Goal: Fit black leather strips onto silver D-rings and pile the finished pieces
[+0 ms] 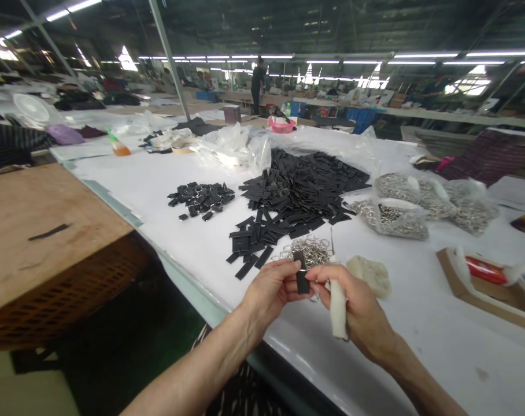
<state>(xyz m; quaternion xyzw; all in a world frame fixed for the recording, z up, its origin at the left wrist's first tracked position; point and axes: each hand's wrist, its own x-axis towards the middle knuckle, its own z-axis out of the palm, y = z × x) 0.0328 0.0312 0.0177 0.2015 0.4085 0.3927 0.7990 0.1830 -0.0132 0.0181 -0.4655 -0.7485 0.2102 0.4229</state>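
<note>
My left hand (271,286) pinches a short black fabric strip (303,283) between thumb and fingers. A thin metal ring (303,270) appears to cross the strip's middle. Against the strip's right edge, the thumb and fingertips of my right hand (353,294) are closed. That hand also grips a thin pointed tool with a white wrapped handle (339,315), its point upward. Just beyond my hands lies a heap of metal rings (317,249). Loose black strips (247,245) lie to its left, running back into a large pile (306,179).
A smaller pile of black pieces with rings (199,198) sits left. Clear bags of metal rings (401,222) lie right, near a whitish block (369,276) and a cardboard tray (466,289) holding a red roll (485,270). The white table's edge (188,283) runs along the left.
</note>
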